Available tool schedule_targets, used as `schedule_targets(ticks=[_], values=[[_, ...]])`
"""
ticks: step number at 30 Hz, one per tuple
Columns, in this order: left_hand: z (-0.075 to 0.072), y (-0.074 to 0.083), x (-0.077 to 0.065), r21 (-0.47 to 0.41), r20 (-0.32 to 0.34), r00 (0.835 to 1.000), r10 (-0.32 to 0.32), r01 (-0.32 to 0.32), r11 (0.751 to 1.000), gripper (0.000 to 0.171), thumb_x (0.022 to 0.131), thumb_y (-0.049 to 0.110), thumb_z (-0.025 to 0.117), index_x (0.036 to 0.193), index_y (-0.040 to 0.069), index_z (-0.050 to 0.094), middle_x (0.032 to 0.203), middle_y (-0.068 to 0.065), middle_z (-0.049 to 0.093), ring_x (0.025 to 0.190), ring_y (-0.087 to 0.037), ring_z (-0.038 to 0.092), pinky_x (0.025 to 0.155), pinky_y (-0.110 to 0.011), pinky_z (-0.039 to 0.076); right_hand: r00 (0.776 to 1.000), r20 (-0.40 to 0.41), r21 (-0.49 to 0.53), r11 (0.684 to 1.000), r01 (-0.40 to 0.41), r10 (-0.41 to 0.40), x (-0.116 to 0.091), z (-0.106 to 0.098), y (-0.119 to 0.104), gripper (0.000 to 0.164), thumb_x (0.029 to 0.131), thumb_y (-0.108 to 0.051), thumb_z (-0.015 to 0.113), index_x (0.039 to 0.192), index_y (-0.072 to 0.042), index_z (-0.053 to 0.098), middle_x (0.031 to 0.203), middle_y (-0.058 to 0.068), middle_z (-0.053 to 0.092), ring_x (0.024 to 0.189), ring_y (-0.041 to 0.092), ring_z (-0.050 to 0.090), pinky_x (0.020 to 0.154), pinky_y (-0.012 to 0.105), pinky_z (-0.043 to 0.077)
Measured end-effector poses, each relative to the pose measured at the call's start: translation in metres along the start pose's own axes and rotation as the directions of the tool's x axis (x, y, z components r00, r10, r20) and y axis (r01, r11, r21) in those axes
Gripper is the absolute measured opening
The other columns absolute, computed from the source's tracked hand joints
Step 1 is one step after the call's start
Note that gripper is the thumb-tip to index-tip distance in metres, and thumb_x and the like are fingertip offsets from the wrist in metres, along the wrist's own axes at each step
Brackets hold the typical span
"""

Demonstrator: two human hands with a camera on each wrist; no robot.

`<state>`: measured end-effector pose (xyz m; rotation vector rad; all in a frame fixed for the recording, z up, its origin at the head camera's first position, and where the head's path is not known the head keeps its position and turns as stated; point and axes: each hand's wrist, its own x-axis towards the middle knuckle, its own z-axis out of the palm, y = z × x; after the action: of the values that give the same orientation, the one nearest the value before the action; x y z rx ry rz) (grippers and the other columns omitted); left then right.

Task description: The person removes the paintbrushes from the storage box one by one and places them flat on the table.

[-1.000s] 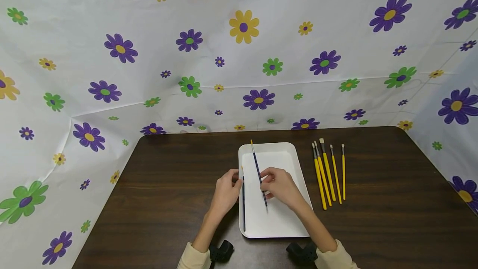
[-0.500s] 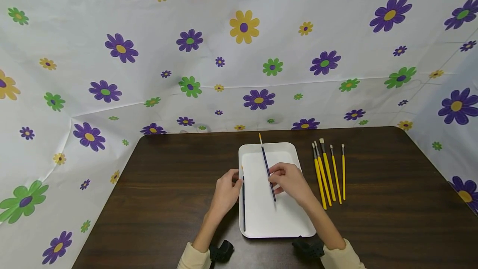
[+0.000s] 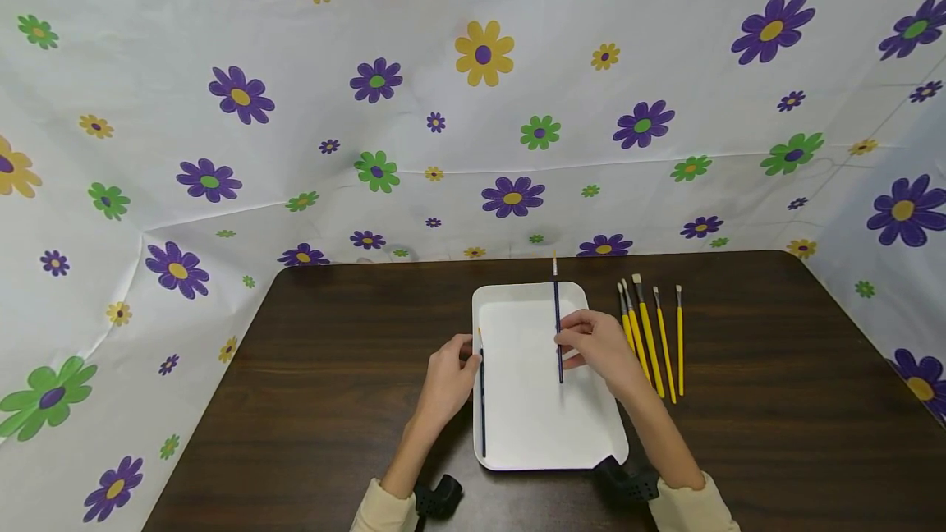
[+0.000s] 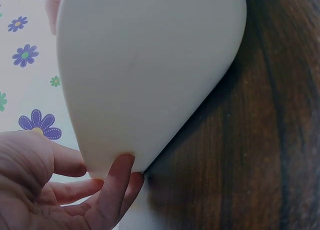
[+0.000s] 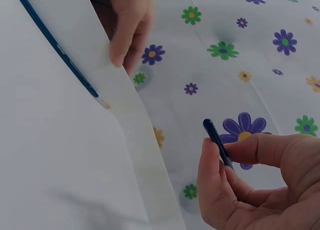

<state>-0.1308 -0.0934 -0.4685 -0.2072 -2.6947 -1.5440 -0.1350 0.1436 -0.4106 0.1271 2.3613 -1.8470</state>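
Note:
My right hand [image 3: 602, 351] pinches a dark blue paintbrush [image 3: 557, 302] between thumb and fingers, over the right half of a white tray [image 3: 525, 417]. Its bristle end points away toward the back edge of the table. In the right wrist view, the rounded handle end of this brush [image 5: 211, 127] sticks out past the fingertips. My left hand [image 3: 446, 376] holds the tray by its left rim, and the left wrist view has its fingers [image 4: 117, 177] against the tray's outer wall. Along the tray's left inner side lies a second dark blue paintbrush [image 3: 483, 409].
Several yellow-handled paintbrushes [image 3: 646, 327] lie side by side on the dark wooden table [image 3: 776, 401], right of the tray and close to my right hand. A white flowered cloth [image 3: 436, 146] hangs behind the table. Black wrist mounts [image 3: 439, 499] sit below both hands.
My right hand has moved right and a little away from me, carrying the paintbrush, which has swung from tilted to nearly straight. My left hand stays at the tray's rim.

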Motion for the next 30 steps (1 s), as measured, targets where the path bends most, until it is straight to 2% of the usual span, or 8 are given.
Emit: schedule_targets(ticks=[7, 15, 19, 23, 28, 30], values=[[0.000, -0.001, 0.001, 0.008, -0.009, 1.000, 0.006, -0.006, 1.000, 0.030, 0.098, -0.001, 0.062, 0.126, -0.010, 0.063, 0.107, -0.022, 0.071, 0.084, -0.029, 0.072, 0.061, -0.031, 0.058, 1.000, -0.018, 0.025, 1.000, 0.016, -0.016, 0.000, -0.017, 0.001, 0.029, 0.099, 0.001, 0.063, 0.121, 0.018, 0.057, 0.095, 0.020, 0.069, 0.074, 0.019, 0.072, 0.065, 0.029, 0.061], [0.000, -0.001, -0.001, -0.049, 0.007, 1.000, -0.005, 0.005, 0.999, 0.031, 0.099, -0.002, 0.060, 0.128, -0.012, 0.061, 0.107, -0.023, 0.070, 0.082, -0.028, 0.072, 0.049, -0.027, 0.054, 1.000, -0.016, 0.016, 1.000, 0.013, -0.013, 0.000, -0.031, 0.001, 0.032, 0.100, 0.001, 0.063, 0.125, 0.019, 0.055, 0.099, 0.024, 0.070, 0.075, 0.016, 0.071, 0.067, 0.029, 0.061], [0.001, -0.001, -0.001, -0.075, 0.017, 1.000, -0.010, 0.012, 0.997, 0.031, 0.099, -0.002, 0.059, 0.129, -0.012, 0.061, 0.108, -0.023, 0.069, 0.082, -0.029, 0.072, 0.048, -0.028, 0.054, 1.000, -0.012, 0.019, 1.000, 0.018, -0.018, 0.000, -0.038, 0.001, 0.034, 0.100, -0.001, 0.062, 0.126, 0.020, 0.053, 0.096, 0.019, 0.070, 0.074, 0.015, 0.070, 0.067, 0.029, 0.061], [0.000, -0.002, 0.000, -0.056, 0.011, 1.000, -0.001, 0.002, 0.998, 0.031, 0.099, -0.001, 0.060, 0.128, -0.011, 0.061, 0.108, -0.023, 0.070, 0.083, -0.029, 0.072, 0.052, -0.029, 0.056, 1.000, -0.018, 0.013, 1.000, 0.017, -0.017, 0.000, -0.047, 0.001, 0.035, 0.100, -0.002, 0.062, 0.126, 0.020, 0.053, 0.096, 0.014, 0.068, 0.076, 0.013, 0.069, 0.068, 0.029, 0.061], [0.000, -0.002, 0.000, -0.004, -0.002, 1.000, 0.015, -0.015, 1.000, 0.029, 0.099, 0.000, 0.061, 0.126, -0.010, 0.063, 0.108, -0.023, 0.070, 0.086, -0.030, 0.072, 0.063, -0.033, 0.058, 1.000, -0.021, -0.022, 1.000, 0.014, -0.014, 0.000, -0.059, 0.004, 0.035, 0.101, -0.003, 0.061, 0.126, 0.019, 0.053, 0.102, 0.017, 0.069, 0.079, 0.013, 0.070, 0.070, 0.030, 0.061], [0.000, -0.002, 0.001, -0.004, 0.000, 1.000, 0.014, -0.014, 1.000, 0.029, 0.099, 0.000, 0.061, 0.126, -0.010, 0.063, 0.108, -0.024, 0.070, 0.086, -0.030, 0.072, 0.063, -0.034, 0.059, 1.000, -0.018, -0.030, 0.999, 0.017, -0.018, 0.000, -0.062, 0.006, 0.035, 0.102, -0.004, 0.061, 0.127, 0.020, 0.053, 0.103, 0.018, 0.069, 0.080, 0.014, 0.070, 0.070, 0.030, 0.061]])
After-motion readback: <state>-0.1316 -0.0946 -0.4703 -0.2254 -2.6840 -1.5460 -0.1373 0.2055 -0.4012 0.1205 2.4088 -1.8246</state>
